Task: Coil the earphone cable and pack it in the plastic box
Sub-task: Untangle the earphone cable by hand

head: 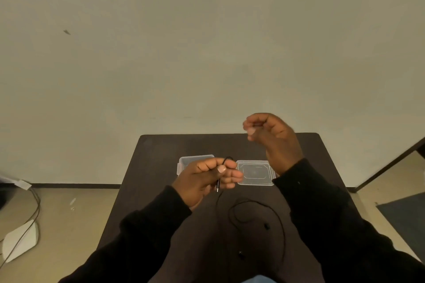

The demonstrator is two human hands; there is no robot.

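Coiling barely begun. Left hand (207, 178) pinches earphone cable (257, 211) at plug end; rest slack on table (161, 156). Right hand (271, 135) raised, fingers curled, contents unclear. Box (186, 163) open behind. Risk: slack loop snags, tangles.

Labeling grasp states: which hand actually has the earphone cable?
The left hand pinches the thin black earphone cable near its plug end; the right hand is raised above the dark table, blurred, cable not visible in it.

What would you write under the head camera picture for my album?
Left hand pinches the plug end of a black earphone cable above a dark table, right hand raised, open plastic box and lid waiting.
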